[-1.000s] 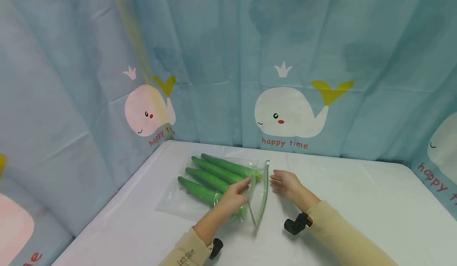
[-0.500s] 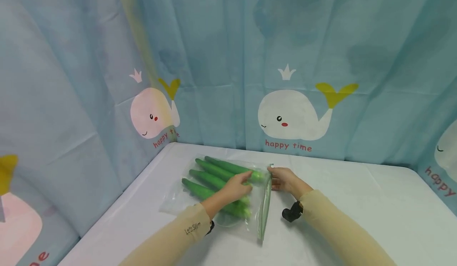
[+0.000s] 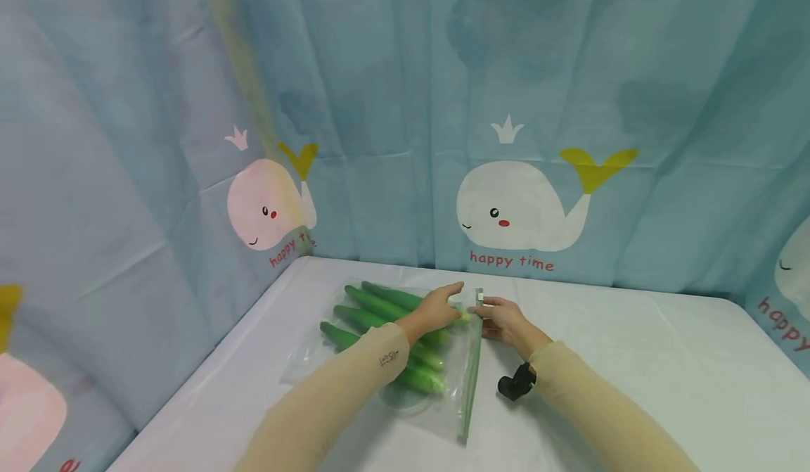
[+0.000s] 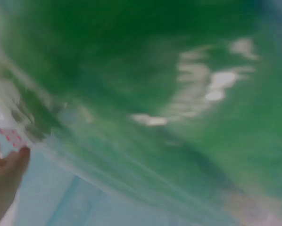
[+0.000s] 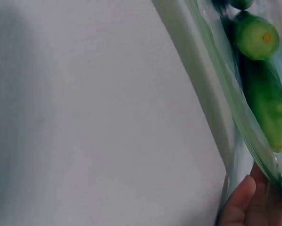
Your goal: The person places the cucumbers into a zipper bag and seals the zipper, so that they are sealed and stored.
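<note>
A clear slider zip bag [image 3: 306,359] lies on the white table with several long green cucumbers [image 3: 367,319] inside, their pale ends toward the bag's mouth. Its green zip strip [image 3: 470,387] runs along the right side, with a white slider [image 3: 479,295] at the far end. My right hand [image 3: 506,323] grips the bag's far mouth corner just below the slider. In the right wrist view, the fingers [image 5: 244,200] are at that corner. My left hand [image 3: 436,307] reaches over the cucumbers toward the same corner, thumb and forefinger apart. The left wrist view is blurred green.
The white table [image 3: 607,359] ends at a blue curtain [image 3: 380,198] printed with whales, behind and to the left. A black wrist camera [image 3: 515,382] sits under the right wrist. My left sleeve [image 3: 335,394] covers part of the bag.
My right hand has come left to the bag's mouth and taken hold of its corner. My left hand has moved away from me and right, across the bag. The strip now lies straighter, its sides together.
</note>
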A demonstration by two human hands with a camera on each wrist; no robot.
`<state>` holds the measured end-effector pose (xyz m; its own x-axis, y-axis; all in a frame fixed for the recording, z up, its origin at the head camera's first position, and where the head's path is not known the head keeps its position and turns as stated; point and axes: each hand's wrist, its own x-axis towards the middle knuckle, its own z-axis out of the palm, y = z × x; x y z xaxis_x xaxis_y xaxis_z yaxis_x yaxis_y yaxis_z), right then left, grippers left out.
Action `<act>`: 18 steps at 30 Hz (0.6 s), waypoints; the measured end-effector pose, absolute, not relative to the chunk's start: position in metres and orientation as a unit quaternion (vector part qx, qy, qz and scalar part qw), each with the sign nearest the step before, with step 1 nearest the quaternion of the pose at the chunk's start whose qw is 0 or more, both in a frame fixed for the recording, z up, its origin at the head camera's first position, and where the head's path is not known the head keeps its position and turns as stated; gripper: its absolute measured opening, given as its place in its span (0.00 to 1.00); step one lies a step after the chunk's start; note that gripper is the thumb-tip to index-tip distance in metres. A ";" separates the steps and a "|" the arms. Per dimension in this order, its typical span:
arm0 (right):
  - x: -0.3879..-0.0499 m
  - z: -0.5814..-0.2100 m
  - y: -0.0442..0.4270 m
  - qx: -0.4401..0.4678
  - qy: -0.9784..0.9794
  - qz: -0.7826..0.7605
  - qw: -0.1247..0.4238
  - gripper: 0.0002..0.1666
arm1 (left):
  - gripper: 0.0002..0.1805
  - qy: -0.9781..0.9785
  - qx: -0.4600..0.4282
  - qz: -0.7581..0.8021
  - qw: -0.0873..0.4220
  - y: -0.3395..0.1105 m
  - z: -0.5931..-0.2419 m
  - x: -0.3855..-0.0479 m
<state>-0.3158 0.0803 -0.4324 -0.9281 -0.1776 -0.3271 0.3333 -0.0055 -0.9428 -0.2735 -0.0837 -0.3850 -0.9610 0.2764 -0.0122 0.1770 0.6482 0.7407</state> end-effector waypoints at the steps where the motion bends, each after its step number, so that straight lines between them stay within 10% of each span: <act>1: -0.316 -0.432 0.081 0.053 0.681 -0.708 0.181 0.34 | 0.34 0.903 0.129 0.405 0.063 -0.083 -0.384 -0.279; 18: -0.317 -0.428 0.084 -0.009 0.711 -0.683 0.168 0.26 | 0.18 0.910 0.141 0.388 0.040 -0.087 -0.386 -0.316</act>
